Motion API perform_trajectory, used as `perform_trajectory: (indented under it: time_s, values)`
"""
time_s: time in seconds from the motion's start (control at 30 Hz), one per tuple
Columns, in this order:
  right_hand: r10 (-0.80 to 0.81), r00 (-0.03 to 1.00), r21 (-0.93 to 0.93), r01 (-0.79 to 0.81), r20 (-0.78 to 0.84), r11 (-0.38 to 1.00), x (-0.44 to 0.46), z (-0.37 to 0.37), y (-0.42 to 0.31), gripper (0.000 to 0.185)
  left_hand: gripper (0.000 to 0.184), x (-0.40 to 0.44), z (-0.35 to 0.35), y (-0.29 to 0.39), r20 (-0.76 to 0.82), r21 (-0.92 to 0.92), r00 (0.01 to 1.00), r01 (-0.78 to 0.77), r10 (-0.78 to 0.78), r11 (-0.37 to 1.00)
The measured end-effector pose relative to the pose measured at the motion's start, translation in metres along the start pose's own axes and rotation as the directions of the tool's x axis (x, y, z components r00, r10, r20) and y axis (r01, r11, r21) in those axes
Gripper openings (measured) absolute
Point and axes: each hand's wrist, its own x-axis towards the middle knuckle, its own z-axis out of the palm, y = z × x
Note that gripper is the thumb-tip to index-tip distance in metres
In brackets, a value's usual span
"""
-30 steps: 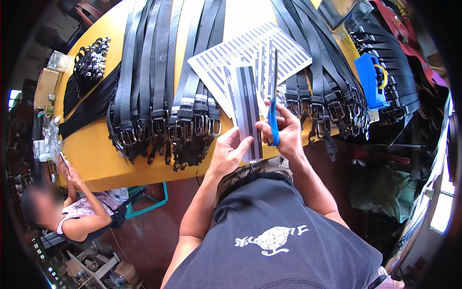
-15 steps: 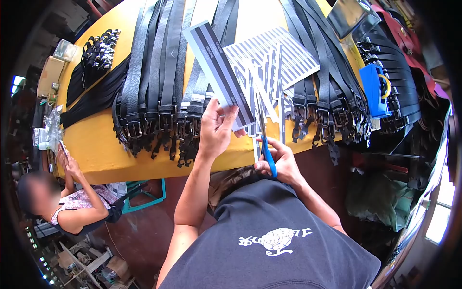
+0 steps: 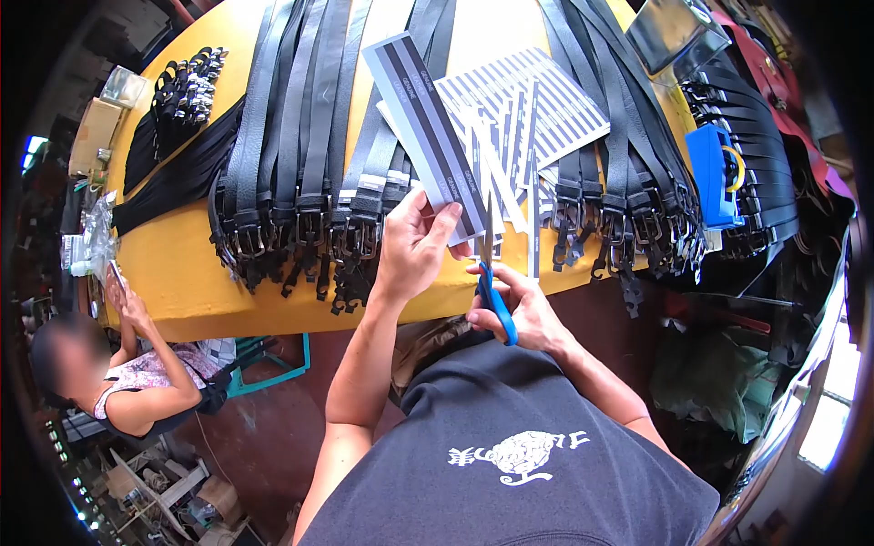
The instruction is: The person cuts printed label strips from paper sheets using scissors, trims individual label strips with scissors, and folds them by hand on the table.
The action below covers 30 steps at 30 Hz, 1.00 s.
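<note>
- Yellow table (image 3: 228,308), upper frame: black belts (image 3: 311,118).
- Striped label card (image 3: 421,123), centre, pinched in left hand (image 3: 411,247); raised since a second ago, lower end beside blades (image 3: 488,244), seemingly within cutting reach.
- Blue-handled scissors (image 3: 492,296), lower centre, held in right hand (image 3: 528,315).

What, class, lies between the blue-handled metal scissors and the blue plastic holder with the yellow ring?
In the head view, narrow paper strips, then black belts with metal buckles, lie between scissors and holder.

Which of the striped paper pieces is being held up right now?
The wide grey-and-black piece in the left hand; the large sheet and loose narrow strips lie unheld over the yellow table.
</note>
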Motion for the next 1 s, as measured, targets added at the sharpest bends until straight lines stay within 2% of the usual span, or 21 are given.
perform_trajectory:
  time_s: [0.27,0.47,0.57,1.0]
  values:
    - [-0.018,1.0,-0.102,0.019,0.008,0.995,-0.001,0.002,-0.014,0.064,0.018,-0.004,-0.001,-0.001,-0.008,0.02,0.999,0.051,-0.051,0.998]
    - [-0.093,0.996,-0.196,0.094,0.013,0.976,0.0,0.002,-0.015,0.066,0.019,-0.005,0.001,0.001,-0.003,0.125,1.0,-0.007,0.007,0.992]
    - [-0.116,0.993,-0.202,0.116,0.015,0.972,0.0,0.004,-0.017,0.066,0.019,-0.006,0.003,0.006,0.0,0.072,1.0,0.017,-0.017,0.997]
    - [-0.139,0.989,-0.187,0.145,0.045,0.972,-0.001,0.007,-0.021,0.068,0.022,-0.012,0.008,0.014,-0.015,0.086,1.0,0.008,-0.007,0.996]
